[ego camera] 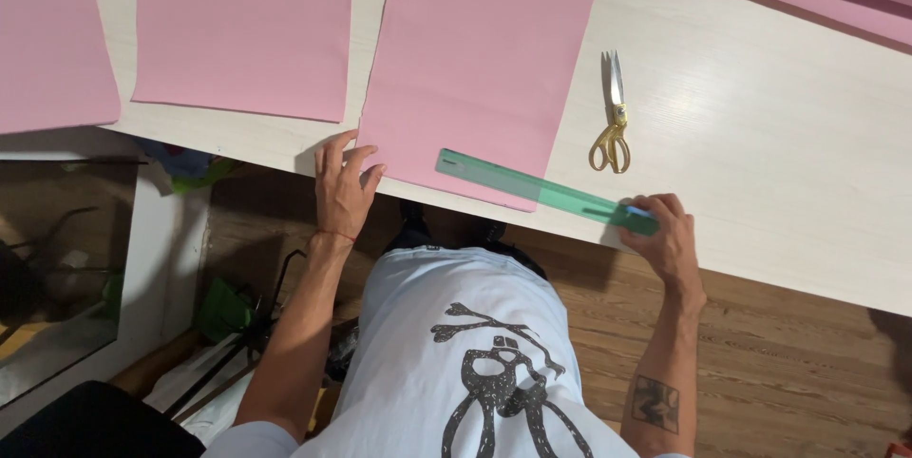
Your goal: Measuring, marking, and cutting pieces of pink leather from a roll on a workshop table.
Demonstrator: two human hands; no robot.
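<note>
Table [760,163] | ruler [532,190] end under right hand [665,235] | left hand [342,187] on pink sheet [475,68]

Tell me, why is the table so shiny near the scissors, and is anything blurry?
In the head view, light glares off the pale table just right of the gold-handled scissors, washing the wood grain out. The left hand casts a soft shadow on the table by the pink sheet. The green ruler and right hand look sharp; the room's dark left corner is dim.

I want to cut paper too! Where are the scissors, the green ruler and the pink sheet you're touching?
scissors [613,116]: head view, on the pivot above the gold handles.
green ruler [532,190]: head view, mid-length.
pink sheet [475,68]: head view, its middle.
</note>
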